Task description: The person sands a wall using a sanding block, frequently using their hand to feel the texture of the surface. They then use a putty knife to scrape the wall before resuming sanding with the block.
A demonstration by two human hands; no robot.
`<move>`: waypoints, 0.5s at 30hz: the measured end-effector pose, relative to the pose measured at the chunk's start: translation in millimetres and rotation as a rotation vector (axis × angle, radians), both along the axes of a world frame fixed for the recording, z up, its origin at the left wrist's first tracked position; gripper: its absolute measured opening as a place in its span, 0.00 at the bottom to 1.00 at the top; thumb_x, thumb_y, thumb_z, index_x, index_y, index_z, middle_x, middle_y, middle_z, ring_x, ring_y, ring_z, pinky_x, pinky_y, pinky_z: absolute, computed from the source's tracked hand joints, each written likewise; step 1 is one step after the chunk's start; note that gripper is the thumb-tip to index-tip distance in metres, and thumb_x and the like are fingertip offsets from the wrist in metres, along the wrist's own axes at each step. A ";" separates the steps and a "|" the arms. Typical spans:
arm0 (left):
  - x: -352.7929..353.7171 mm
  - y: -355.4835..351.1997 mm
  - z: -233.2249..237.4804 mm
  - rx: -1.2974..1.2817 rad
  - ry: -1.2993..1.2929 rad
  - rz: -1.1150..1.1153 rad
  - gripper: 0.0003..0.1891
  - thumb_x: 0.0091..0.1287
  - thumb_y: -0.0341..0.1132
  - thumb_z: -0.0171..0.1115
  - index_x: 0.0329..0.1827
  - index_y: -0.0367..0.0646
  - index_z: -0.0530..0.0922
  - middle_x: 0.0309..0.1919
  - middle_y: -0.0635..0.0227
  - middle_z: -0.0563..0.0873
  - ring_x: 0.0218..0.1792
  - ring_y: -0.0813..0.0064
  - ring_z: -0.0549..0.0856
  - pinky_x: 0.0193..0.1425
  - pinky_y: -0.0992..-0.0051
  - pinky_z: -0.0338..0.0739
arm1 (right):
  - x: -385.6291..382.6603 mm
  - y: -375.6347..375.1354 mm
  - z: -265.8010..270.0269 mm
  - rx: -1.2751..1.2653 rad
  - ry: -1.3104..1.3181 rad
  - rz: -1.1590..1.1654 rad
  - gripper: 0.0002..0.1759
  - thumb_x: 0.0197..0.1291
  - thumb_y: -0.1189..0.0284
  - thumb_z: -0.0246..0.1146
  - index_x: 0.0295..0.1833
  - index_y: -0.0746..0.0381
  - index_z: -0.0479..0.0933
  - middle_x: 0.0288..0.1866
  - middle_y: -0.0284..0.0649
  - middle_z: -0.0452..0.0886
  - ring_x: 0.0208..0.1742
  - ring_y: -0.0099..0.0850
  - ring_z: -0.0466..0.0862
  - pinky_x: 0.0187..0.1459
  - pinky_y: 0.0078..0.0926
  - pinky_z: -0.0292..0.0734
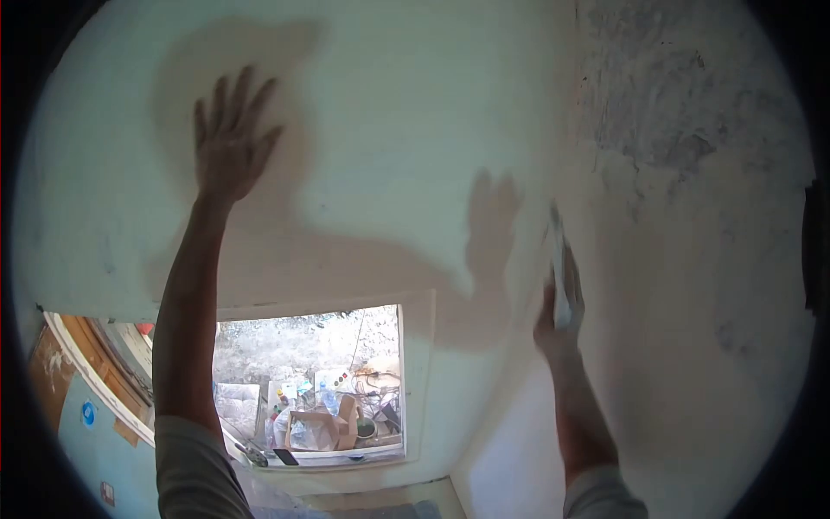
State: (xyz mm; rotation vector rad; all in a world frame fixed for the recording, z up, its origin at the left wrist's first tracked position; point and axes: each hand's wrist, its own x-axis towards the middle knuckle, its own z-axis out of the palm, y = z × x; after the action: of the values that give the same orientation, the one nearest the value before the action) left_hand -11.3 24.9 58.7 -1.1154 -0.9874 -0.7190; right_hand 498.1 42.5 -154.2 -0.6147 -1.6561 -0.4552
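High on the pale green wall (380,112), my left hand (232,143) lies flat with its fingers spread and nothing in it. My right hand (553,324) is raised by the corner where this wall meets the grey-stained right wall (674,242). It grips a thin, whitish flat piece (562,290), held upright and seen nearly edge-on between thumb and fingers. I cannot tell what material the piece is. Shadows of a head and a hand fall across the green wall.
Below my hands is a window opening (418,381) with a pale frame. Through it show a cardboard box (316,430), plastic bottles and other clutter. A dark phone-like object (285,457) rests on the sill. At lower left stands a light blue panel (82,441) beside brown wood.
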 end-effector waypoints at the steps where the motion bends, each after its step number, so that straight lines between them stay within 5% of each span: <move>1: -10.8 -4.1 -6.7 0.046 -0.034 -0.006 0.34 0.82 0.61 0.51 0.89 0.69 0.62 0.90 0.72 0.58 0.88 0.49 0.59 0.88 0.36 0.49 | -15.2 18.3 37.6 0.077 -0.025 -0.029 0.31 0.80 0.78 0.52 0.86 0.64 0.62 0.86 0.58 0.64 0.84 0.56 0.68 0.79 0.46 0.70; 4: -32.1 -18.1 -32.3 0.074 -0.179 0.048 0.33 0.84 0.61 0.48 0.89 0.68 0.63 0.90 0.70 0.60 0.88 0.49 0.60 0.87 0.36 0.51 | -61.0 69.2 151.4 0.325 0.008 -0.195 0.31 0.83 0.73 0.50 0.88 0.58 0.61 0.89 0.52 0.62 0.88 0.54 0.62 0.83 0.44 0.64; 6: -40.0 -24.4 -43.9 0.075 -0.183 0.064 0.32 0.84 0.60 0.46 0.89 0.67 0.63 0.90 0.70 0.60 0.87 0.48 0.60 0.87 0.36 0.51 | -80.0 113.5 214.4 0.399 0.060 -0.278 0.39 0.75 0.76 0.58 0.89 0.56 0.58 0.90 0.52 0.59 0.90 0.57 0.56 0.84 0.52 0.61; 8: -46.0 -27.3 -48.5 0.060 -0.187 0.092 0.32 0.84 0.59 0.45 0.89 0.66 0.63 0.90 0.69 0.60 0.87 0.48 0.61 0.87 0.36 0.52 | -116.3 123.9 261.9 0.184 0.235 -0.406 0.41 0.78 0.62 0.58 0.91 0.55 0.53 0.91 0.51 0.54 0.91 0.58 0.51 0.83 0.72 0.54; 9: -47.0 -28.8 -50.0 0.060 -0.174 0.080 0.32 0.84 0.59 0.45 0.89 0.65 0.64 0.90 0.69 0.60 0.87 0.49 0.61 0.87 0.36 0.52 | -136.1 132.9 276.0 0.180 0.241 -0.411 0.41 0.78 0.62 0.58 0.91 0.55 0.53 0.91 0.51 0.54 0.91 0.58 0.51 0.83 0.72 0.54; 11: -47.9 -30.3 -53.4 0.050 -0.159 0.061 0.32 0.84 0.58 0.45 0.89 0.65 0.64 0.90 0.68 0.61 0.87 0.49 0.61 0.87 0.36 0.53 | -175.4 146.1 286.4 0.092 0.304 -0.504 0.42 0.80 0.50 0.53 0.92 0.52 0.50 0.93 0.50 0.50 0.92 0.58 0.47 0.77 0.88 0.46; 15: -48.6 -28.5 -50.4 0.064 -0.162 0.066 0.32 0.84 0.58 0.46 0.89 0.64 0.64 0.90 0.69 0.60 0.87 0.49 0.62 0.87 0.36 0.54 | -248.1 111.7 212.7 0.338 0.044 -0.481 0.40 0.82 0.44 0.47 0.91 0.49 0.53 0.92 0.50 0.51 0.92 0.54 0.48 0.74 0.92 0.46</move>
State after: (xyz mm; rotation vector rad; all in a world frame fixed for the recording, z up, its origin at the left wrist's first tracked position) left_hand -59.9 -3.6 8.3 -0.9760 -1.1247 -0.7913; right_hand 250.0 154.2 58.4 -0.7601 -1.3392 -1.0383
